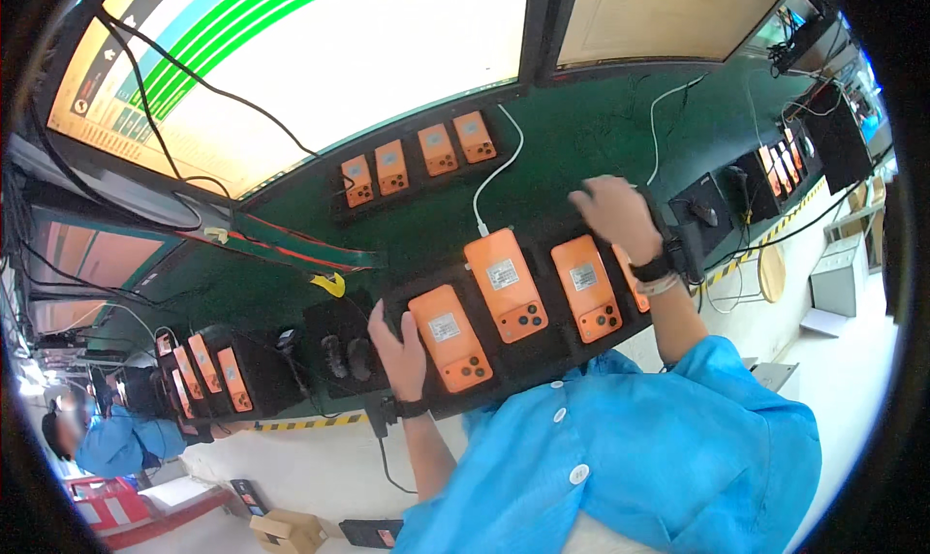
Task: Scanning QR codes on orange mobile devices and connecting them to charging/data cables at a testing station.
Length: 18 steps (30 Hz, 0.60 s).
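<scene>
Orange phones lie back up in a row on a black tray before me. My left hand is beside the left edge of the leftmost phone, thumb and fingers apart, holding nothing I can see. A white cable is plugged into the far end of the second phone. Over the far right of the row, my right hand has its fingers stretched leftward, beyond the third phone. Under my right wrist another phone is partly hidden. A second white cable runs down to behind that hand.
Farther back, several smaller-looking orange phones rest on a dark tray below a large monitor. Other phone trays stand at the left and right. A mouse lies at right. A person in blue is at far left.
</scene>
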Each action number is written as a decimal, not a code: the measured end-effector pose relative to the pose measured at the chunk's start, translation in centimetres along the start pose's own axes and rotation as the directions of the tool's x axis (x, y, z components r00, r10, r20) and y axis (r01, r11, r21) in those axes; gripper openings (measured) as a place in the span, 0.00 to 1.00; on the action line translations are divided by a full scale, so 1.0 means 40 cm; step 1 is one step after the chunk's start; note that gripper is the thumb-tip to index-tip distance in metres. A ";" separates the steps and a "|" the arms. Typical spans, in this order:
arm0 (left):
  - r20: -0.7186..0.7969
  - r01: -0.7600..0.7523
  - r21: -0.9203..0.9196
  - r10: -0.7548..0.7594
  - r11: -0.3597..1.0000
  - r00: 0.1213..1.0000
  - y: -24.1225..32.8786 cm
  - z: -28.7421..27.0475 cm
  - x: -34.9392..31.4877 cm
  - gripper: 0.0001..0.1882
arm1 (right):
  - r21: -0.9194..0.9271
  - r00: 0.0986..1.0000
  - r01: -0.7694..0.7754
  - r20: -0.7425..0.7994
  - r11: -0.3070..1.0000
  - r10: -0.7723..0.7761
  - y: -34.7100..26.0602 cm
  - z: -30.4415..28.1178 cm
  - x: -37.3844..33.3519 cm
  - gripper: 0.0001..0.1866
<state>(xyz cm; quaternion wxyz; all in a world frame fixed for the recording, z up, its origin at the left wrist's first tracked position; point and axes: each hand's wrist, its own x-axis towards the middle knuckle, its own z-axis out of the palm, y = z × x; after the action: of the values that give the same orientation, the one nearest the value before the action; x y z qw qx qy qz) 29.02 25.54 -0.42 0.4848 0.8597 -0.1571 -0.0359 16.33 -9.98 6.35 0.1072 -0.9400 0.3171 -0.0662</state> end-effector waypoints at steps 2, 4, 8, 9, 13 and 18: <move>0.141 0.151 -0.090 -0.137 0.984 0.980 -0.007 0.011 0.009 0.30 | 0.348 0.987 0.158 -0.094 0.924 -0.134 -0.095 0.054 0.012 0.20; 0.157 0.146 -0.052 -0.136 0.988 0.978 -0.008 0.011 0.021 0.30 | 0.631 0.963 0.097 0.136 0.770 -0.233 -0.167 0.089 0.026 0.20; 0.123 0.029 0.047 -0.035 0.998 0.992 0.005 0.005 0.048 0.26 | 0.514 0.912 0.009 0.346 0.857 -0.218 -0.243 0.110 0.059 0.24; 0.135 0.079 0.031 -0.082 0.996 0.987 0.008 0.005 0.046 0.25 | 0.522 0.897 -0.033 0.392 0.853 -0.205 -0.246 0.110 0.063 0.24; 0.062 0.101 0.185 -0.114 0.977 0.991 0.018 0.012 0.039 0.24 | 0.542 0.880 -0.052 0.421 0.839 -0.217 -0.241 0.113 0.059 0.23; 0.073 0.120 0.263 -0.143 0.957 0.987 0.027 0.002 0.051 0.24 | 0.621 0.929 -0.034 0.309 0.783 -0.205 -0.250 0.126 0.033 0.21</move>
<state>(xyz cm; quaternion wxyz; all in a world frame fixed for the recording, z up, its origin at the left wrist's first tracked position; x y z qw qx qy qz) 30.70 24.32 0.65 0.3579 0.9213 -0.1248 -0.0866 24.18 -2.21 3.99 0.4610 -0.8624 0.2090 0.0023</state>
